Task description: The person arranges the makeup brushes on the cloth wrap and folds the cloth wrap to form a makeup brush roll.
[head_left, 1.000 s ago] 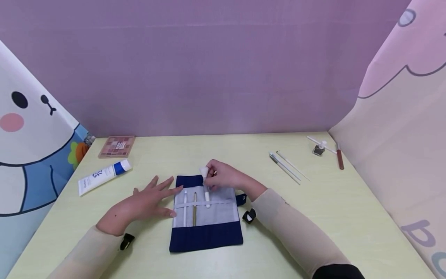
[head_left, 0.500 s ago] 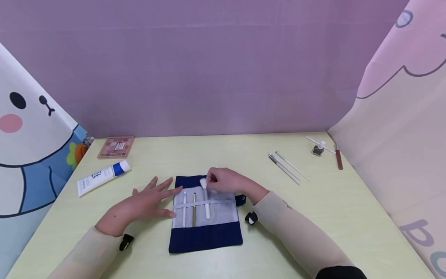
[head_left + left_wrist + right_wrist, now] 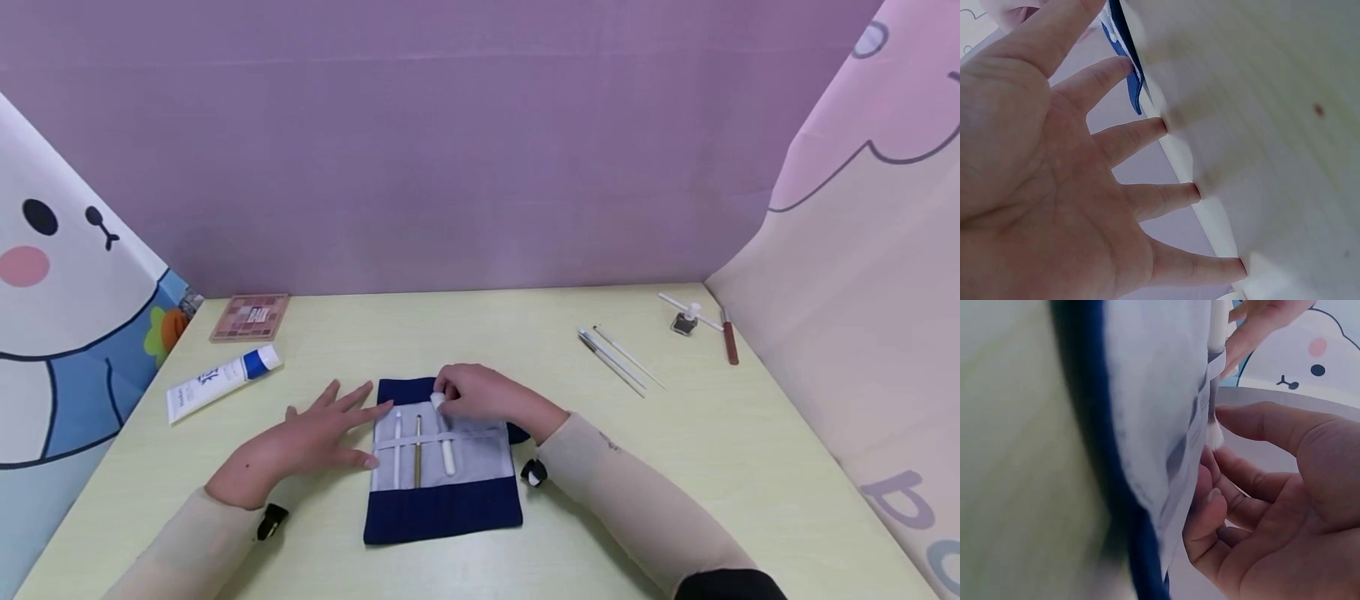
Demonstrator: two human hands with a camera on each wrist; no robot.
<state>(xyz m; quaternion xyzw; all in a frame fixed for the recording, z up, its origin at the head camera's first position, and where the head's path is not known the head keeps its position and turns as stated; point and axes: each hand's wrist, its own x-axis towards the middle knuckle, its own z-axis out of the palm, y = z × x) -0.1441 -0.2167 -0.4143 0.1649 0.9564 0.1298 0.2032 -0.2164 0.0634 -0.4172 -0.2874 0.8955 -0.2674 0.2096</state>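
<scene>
My right hand (image 3: 487, 393) is pinching the white brush (image 3: 444, 433) at twelve o'clock of the brush roll (image 3: 442, 467); my left hand (image 3: 315, 433) is lying flat. Pushing may be bunching the elastic.

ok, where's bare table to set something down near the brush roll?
Bare table between the brush roll and back wall, and right of it up to the loose brushes. Crowded at the roll: left hand on its left edge, right hand at the white brush.
</scene>
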